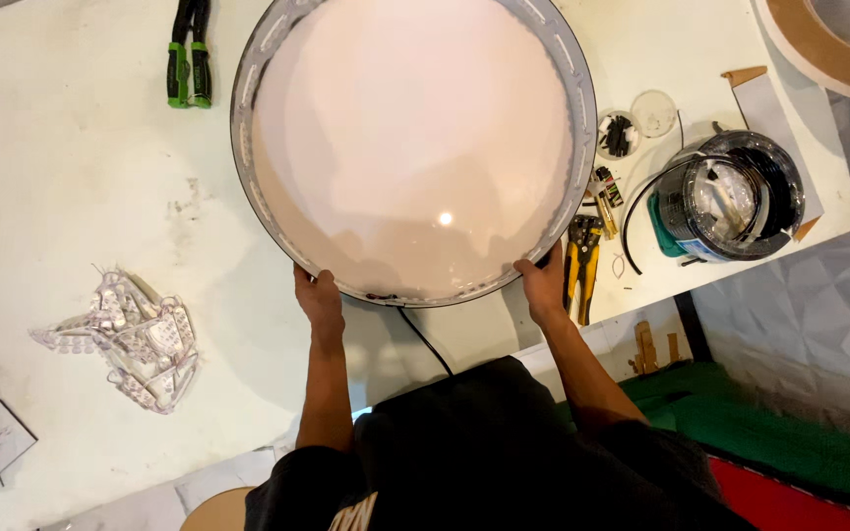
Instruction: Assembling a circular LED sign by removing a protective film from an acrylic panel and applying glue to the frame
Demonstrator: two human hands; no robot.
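A person's left hand (319, 300) and right hand (542, 283) grip the near rim of a large round light fixture (412, 147), fingers curled tight around its edge at either side of the lowest point. The fixture, a pale translucent disc set in a grey ring, lies between and beyond both hands on a white desk (61, 157), and a black cable (425, 341) trails from its rim toward the person's body. Just outside the right hand lies a yellow-handled wire stripper (580, 265), with a spool of black wire (730, 197) farther out and a small round dish of dark parts (618, 135) beyond it. Out from the left hand sits a tangled heap of small clear modules (135, 339), and well beyond it lies a green-handled tool (189, 59) near the desk's far edge.
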